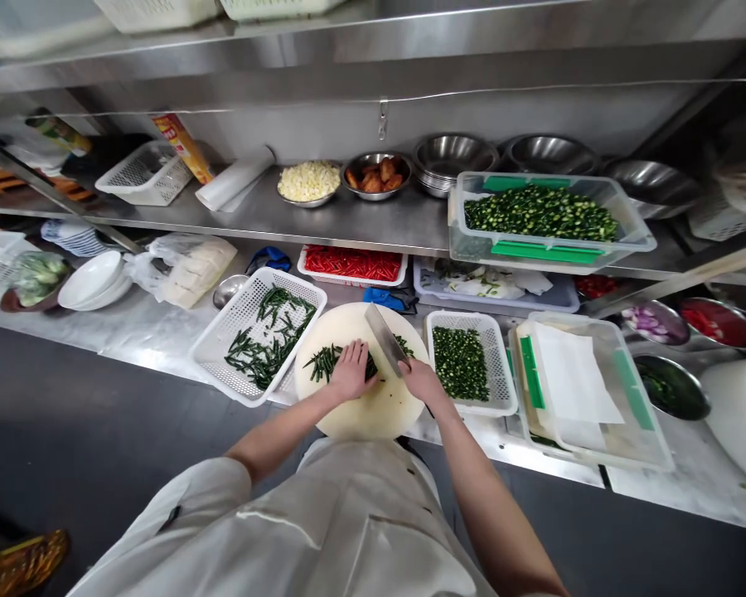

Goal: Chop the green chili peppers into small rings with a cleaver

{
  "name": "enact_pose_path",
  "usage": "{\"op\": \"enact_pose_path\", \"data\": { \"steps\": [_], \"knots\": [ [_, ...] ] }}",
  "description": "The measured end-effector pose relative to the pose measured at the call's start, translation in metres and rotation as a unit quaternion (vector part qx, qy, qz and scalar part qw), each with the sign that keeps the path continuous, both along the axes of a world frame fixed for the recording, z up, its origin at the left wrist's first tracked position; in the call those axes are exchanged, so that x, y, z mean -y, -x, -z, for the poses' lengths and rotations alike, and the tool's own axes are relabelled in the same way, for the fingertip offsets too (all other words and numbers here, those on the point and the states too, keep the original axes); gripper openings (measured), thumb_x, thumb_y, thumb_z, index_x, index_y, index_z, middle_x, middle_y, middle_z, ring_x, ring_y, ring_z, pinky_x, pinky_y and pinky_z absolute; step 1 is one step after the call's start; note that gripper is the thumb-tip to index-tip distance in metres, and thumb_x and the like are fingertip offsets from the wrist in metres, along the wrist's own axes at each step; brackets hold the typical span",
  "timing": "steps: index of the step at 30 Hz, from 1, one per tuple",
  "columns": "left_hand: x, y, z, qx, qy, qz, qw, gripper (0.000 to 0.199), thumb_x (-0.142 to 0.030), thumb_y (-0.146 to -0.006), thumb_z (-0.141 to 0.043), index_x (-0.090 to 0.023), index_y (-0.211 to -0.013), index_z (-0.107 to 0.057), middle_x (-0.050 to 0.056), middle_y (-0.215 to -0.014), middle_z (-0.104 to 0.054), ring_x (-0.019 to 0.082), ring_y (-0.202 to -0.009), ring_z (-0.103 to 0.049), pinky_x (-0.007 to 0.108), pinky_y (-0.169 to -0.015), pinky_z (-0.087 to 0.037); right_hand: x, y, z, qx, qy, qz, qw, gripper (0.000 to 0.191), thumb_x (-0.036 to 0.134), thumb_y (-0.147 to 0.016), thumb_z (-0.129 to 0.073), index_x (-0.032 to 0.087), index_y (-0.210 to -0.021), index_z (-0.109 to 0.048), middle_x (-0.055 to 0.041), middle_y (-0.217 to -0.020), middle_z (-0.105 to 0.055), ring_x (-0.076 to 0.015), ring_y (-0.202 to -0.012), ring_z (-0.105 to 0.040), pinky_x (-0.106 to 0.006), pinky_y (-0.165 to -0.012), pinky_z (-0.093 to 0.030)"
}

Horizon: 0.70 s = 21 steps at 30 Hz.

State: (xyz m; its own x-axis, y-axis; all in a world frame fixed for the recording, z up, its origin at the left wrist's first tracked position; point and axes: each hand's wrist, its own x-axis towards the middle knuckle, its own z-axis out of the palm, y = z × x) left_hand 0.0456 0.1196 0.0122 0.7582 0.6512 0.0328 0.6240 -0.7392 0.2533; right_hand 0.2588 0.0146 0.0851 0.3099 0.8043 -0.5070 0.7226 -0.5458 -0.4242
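My right hand (421, 381) is closed around the handle of a cleaver (382, 336). Its broad blade slants up and left over a round, pale cutting board (360, 414). On the board, my left hand (351, 371) presses down on a bunch of long green chili peppers (323, 362), fingers together over them and thumb at the near side. Cut green pieces (404, 344) lie partly hidden beyond the blade. Left of the board, a white perforated basket (208, 348) holds more whole green peppers (267, 348). To its right, another white basket (503, 398) is filled with chopped green peppers (460, 362).
A tray of red peppers (353, 262) stands behind the board. Above runs a steel shelf (360, 228) with bowls and a clear bin (634, 236) of chopped greens. A lidded box (646, 448) sits at right; white bowls (93, 282) stand at left.
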Motion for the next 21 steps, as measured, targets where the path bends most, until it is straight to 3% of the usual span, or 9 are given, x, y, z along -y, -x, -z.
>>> {"op": "enact_pose_path", "data": {
  "steps": [3,7,14,18,21],
  "knots": [
    [0.013,-0.018,0.007,-0.009,-0.027,-0.015,0.999,0.085,-0.054,-0.103,-0.052,-0.008,-0.17,-0.027,0.024,-0.175,-0.029,0.041,-0.164,-0.026,0.06,-0.133,-0.024,0.003,0.002,-0.001,0.018,-0.002,0.0,1.0,0.042,0.04,-0.116,-0.036,0.015,-0.122,-0.069,-0.0176,-0.124,-0.077,-0.0269,-0.118,-0.072,-0.03,-0.095,-0.046],
    [-0.003,-0.033,0.001,0.013,-0.028,0.023,0.999,0.08,-0.055,-0.106,-0.05,-0.01,-0.169,-0.03,0.023,-0.171,-0.037,0.038,-0.16,-0.034,0.056,-0.131,-0.03,0.003,0.014,-0.004,0.026,0.015,0.005,1.0,0.042,0.04,-0.116,-0.033,0.016,-0.13,-0.064,-0.0182,-0.123,-0.077,-0.0289,-0.115,-0.073,-0.033,-0.093,-0.047],
    [-0.013,-0.005,-0.018,0.019,-0.004,0.039,0.999,0.095,-0.067,-0.09,-0.071,-0.015,-0.164,-0.04,0.022,-0.154,-0.054,0.042,-0.142,-0.049,0.056,-0.121,-0.039,0.008,0.028,-0.008,0.042,0.013,0.009,0.999,0.04,0.038,-0.116,-0.032,0.018,-0.134,-0.061,-0.0176,-0.118,-0.078,-0.0292,-0.112,-0.075,-0.036,-0.093,-0.049],
    [-0.017,-0.003,-0.025,0.061,-0.001,0.044,0.997,0.074,-0.057,-0.084,-0.08,-0.02,-0.145,-0.059,0.017,-0.138,-0.058,0.039,-0.136,-0.048,0.056,-0.119,-0.041,0.005,0.025,-0.018,0.05,0.02,0.001,0.999,0.041,0.038,-0.115,-0.033,0.019,-0.134,-0.064,-0.0176,-0.122,-0.077,-0.0282,-0.114,-0.074,-0.036,-0.096,-0.049],
    [-0.026,-0.009,-0.026,0.073,0.035,0.119,0.99,0.047,-0.045,-0.088,-0.077,-0.023,-0.129,-0.067,0.013,-0.132,-0.057,0.033,-0.129,-0.05,0.048,-0.111,-0.049,-0.003,0.024,-0.028,0.063,0.005,-0.017,0.998,0.042,0.038,-0.115,-0.033,0.018,-0.13,-0.067,-0.0179,-0.123,-0.077,-0.0291,-0.115,-0.073,-0.036,-0.096,-0.05]
  ]
}}
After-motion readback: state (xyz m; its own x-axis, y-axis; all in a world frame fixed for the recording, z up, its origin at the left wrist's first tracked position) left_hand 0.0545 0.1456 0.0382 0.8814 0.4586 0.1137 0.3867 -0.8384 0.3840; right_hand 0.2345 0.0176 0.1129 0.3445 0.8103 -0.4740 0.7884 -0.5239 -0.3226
